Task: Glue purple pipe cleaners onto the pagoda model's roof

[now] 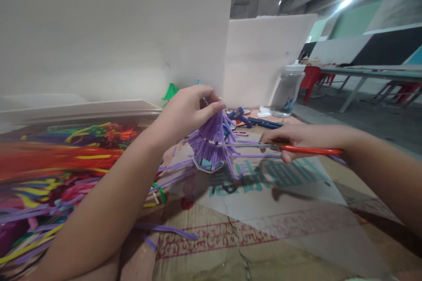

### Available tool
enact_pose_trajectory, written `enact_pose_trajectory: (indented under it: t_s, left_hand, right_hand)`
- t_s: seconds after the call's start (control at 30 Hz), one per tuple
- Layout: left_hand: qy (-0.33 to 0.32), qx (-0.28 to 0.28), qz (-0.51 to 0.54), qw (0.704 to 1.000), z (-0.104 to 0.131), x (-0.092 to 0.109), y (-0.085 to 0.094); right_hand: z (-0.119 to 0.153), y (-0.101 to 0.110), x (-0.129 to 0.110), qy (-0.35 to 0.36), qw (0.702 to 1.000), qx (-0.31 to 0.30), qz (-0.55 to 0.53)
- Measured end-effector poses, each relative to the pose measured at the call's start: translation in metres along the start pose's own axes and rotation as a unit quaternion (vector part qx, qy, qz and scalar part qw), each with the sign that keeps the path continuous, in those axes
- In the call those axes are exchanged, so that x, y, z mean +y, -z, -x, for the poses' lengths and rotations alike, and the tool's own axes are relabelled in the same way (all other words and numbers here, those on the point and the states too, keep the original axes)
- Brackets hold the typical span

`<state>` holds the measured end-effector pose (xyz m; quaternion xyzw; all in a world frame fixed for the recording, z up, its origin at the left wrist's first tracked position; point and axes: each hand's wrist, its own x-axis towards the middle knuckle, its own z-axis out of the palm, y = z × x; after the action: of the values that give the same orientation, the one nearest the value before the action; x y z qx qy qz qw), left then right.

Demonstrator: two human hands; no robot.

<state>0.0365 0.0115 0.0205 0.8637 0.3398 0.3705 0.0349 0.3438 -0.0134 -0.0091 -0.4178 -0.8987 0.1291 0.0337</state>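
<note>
A small tiered tower of purple pipe cleaners point(212, 131) stands at the middle of the table on a pale many-sided base point(208, 167). My left hand point(201, 107) pinches its top from above. In my right hand point(290, 138) is a pair of red-handled scissors point(311, 150), its blades pointing left and reaching the purple strands. Whether the blades are parted cannot be made out. One purple strand point(235, 171) bends down and outward from the tower's right side. Behind my left hand a green pipe-cleaner piece point(170, 91) shows in part.
Bundles of coloured pipe cleaners point(59, 158) cover the left side. A blue glue gun point(240, 116), a dark blue tool point(265, 123) and a clear bottle point(287, 90) stand at the back right. White boards point(115, 30) rise behind. A translucent sheet point(283, 202) lies in front.
</note>
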Motion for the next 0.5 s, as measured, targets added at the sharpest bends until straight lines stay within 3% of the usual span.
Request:
enact_pose_trajectory:
  t_s: [0.1, 0.5]
  left_hand:
    - [0.002, 0.001, -0.008, 1.000, 0.000, 0.003, 0.000]
    - [-0.007, 0.003, 0.006, 1.000, 0.001, 0.003, -0.001]
  right_hand:
    - [-0.004, -0.003, -0.004, 0.009, 0.999, -0.036, -0.015]
    - [-0.009, -0.004, -0.015, 0.010, 0.997, -0.046, -0.052]
